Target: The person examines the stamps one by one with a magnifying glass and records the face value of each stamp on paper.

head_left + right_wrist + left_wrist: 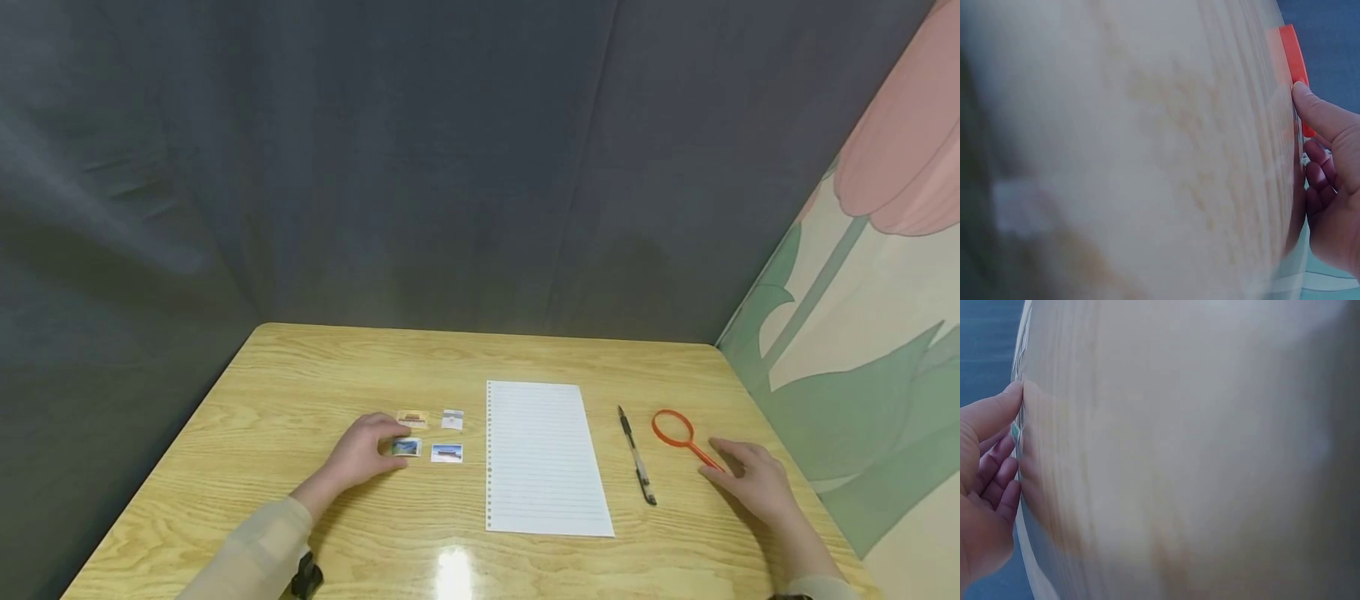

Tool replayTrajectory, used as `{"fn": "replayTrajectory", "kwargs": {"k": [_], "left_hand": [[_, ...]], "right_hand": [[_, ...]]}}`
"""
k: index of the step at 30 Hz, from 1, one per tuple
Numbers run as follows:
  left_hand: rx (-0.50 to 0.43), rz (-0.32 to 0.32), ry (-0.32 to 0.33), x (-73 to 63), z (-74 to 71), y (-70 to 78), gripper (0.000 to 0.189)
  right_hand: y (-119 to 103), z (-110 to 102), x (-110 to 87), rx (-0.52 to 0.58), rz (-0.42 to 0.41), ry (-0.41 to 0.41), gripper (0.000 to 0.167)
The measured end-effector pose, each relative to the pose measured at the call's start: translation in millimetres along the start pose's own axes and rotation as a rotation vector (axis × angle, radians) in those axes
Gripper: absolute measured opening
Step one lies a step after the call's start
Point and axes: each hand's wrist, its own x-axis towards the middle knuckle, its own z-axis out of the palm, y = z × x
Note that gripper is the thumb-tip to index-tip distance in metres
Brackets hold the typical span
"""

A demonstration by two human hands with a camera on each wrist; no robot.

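My left hand (362,450) rests at the left group of small picture stamps, its thumb and fingers spread around a blue-green stamp (407,447). Just behind that lies a yellowish stamp (412,419), partly covered by a fingertip. To their right are a pale stamp (452,419) and a blue stamp with a building (447,453). At the right, my right hand (753,479) is at the handle end of an orange magnifying glass (672,428), thumb and fingers apart on either side. The right wrist view shows the thumb by the orange plastic (1294,56).
A lined sheet of paper (546,458) with punched holes lies mid-table. A pen (637,456) lies between it and the magnifying glass. The wooden table (360,358) meets a dark curtain (450,167) behind and a flower-patterned wall covering (870,375) at the right.
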Motion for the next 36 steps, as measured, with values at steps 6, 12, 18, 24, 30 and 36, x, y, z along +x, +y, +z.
{"fn": "replayTrajectory", "kwargs": {"k": [6, 12, 18, 24, 30, 36], "left_hand": [[-0.040, 0.005, -0.025, 0.7, -1.8, -8.3, 0.042], [-0.066, -0.007, -0.038, 1.0, -2.0, -11.1, 0.040], [-0.087, -0.027, -0.040, 1.0, -1.9, -11.3, 0.038], [-0.120, -0.046, -0.039, 1.9, -1.7, -11.1, 0.036], [-0.125, -0.045, -0.036, 2.4, -2.5, -10.8, 0.034], [-0.129, -0.050, -0.040, 2.2, -3.3, -10.3, 0.033]], "right_hand": [[6.0, 1.0, 1.5, 0.007, 0.018, -0.018, 0.053], [7.0, 2.1, 1.2, 0.024, -0.006, 0.009, 0.045], [6.9, 0.8, 1.4, 0.041, -0.004, 0.022, 0.036], [6.0, -0.7, 1.2, 0.087, 0.079, -0.025, 0.030], [4.8, -0.6, 2.0, 0.089, 0.146, -0.042, 0.027], [3.6, -0.2, 1.9, 0.082, 0.166, -0.043, 0.026]]}}
